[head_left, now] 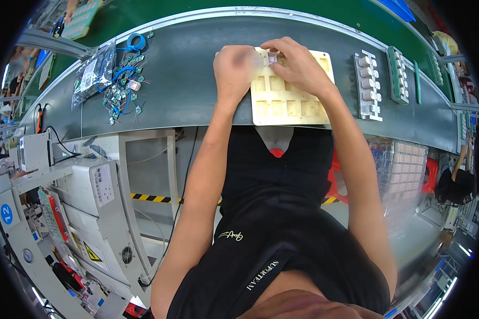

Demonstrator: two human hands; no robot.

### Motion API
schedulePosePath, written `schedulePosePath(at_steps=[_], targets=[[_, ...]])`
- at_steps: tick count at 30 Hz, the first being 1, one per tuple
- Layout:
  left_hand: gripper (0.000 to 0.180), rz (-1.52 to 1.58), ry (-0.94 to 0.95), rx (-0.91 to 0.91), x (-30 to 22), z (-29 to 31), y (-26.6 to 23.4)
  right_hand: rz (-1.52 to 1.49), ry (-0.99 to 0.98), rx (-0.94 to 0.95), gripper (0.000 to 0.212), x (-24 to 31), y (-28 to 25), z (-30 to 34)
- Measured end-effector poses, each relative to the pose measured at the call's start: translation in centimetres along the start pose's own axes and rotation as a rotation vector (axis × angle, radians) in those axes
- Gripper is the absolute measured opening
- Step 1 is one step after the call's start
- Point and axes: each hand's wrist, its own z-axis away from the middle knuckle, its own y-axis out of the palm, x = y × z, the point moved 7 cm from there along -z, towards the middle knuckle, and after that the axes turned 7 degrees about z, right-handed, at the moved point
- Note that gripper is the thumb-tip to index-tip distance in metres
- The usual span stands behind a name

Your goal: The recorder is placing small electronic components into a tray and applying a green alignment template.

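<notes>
Nearest, bare forearms reaching up from the lower edge over a dark conveyor belt (186, 80). On the belt, a cream tray (282, 101) with square pockets. Left hand (234, 66) curled at the tray's upper left corner, blurred, grip impossible to tell. Right hand (298, 64) pinching a small clear part (272, 58) above the tray's top row. Beyond, to the right, a white rack of cylinders (368, 85); far left, a scatter of small green parts (123, 87).

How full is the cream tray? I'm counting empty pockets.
Mostly empty: the cream tray shows bare square pockets along its near rows. Both hands cover the far pockets, so those cannot be told.
</notes>
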Motion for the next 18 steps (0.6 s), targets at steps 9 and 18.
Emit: schedulePosePath(at_steps=[9,18], targets=[[0.017,-0.008,-0.010,0.013,-0.6,0.1,0.6,0.042,-0.055,-0.145,0.043,-0.1,-3.2,2.1],[0.018,-0.074,0.090,-0.022,-5.1,0.1,0.4,-0.058,0.401,-0.546,0.029,-11.4,-14.1,16.3]])
